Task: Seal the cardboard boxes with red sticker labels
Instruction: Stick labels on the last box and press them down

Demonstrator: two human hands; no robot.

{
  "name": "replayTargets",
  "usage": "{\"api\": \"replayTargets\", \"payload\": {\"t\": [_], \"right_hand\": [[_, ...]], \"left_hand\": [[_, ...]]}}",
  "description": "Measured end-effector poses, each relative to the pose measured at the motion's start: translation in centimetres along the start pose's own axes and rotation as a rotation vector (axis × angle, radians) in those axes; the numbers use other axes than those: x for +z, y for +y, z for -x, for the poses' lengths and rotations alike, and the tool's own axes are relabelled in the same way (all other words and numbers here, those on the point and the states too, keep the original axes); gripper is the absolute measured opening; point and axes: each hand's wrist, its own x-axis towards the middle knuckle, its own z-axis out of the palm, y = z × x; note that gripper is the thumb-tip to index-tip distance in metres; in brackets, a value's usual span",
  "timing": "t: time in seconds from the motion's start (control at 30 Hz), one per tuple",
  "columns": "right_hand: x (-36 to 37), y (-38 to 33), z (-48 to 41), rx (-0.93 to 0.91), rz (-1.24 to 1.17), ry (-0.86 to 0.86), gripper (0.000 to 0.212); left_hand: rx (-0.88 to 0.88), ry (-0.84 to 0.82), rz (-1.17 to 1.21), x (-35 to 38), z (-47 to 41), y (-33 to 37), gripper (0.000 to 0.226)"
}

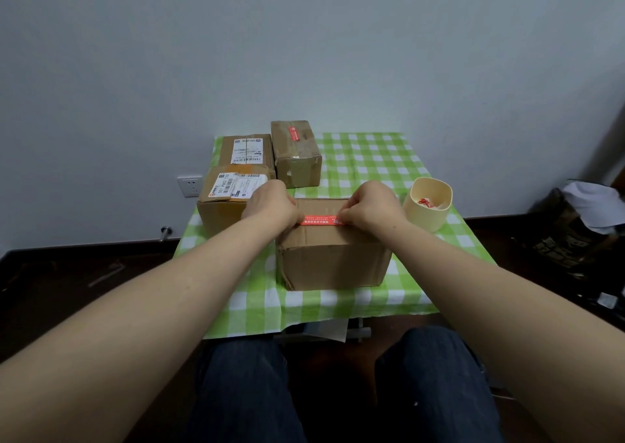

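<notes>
Now left hand [270,207] and right hand [373,207] fingers [297,217] are pinching the red sticker [321,220] ends on the box [333,260]; probably worth keeping it taut, then pressing flat.

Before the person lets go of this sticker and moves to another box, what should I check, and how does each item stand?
1. Red sticker lies across near box top: ok.
2. Left hand and right hand hold its two ends: ok.
3. Ends pressed flat: cannot tell, the hands cover them.
4. Far box carries its own red label: ok.
5. Rear left box and front left box sealed in red: not ok, none shows on their tops.
</notes>
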Motion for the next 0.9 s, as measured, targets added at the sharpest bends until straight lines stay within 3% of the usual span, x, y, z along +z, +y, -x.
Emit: {"api": "replayTargets", "payload": {"t": [0.9], "right_hand": [[0.5, -0.5, -0.4, -0.007, 0.155, 0.003, 0.014]], "left_hand": [[0.013, -0.027, -0.176, -0.1, -0.2, 1.2, 0.032]]}}
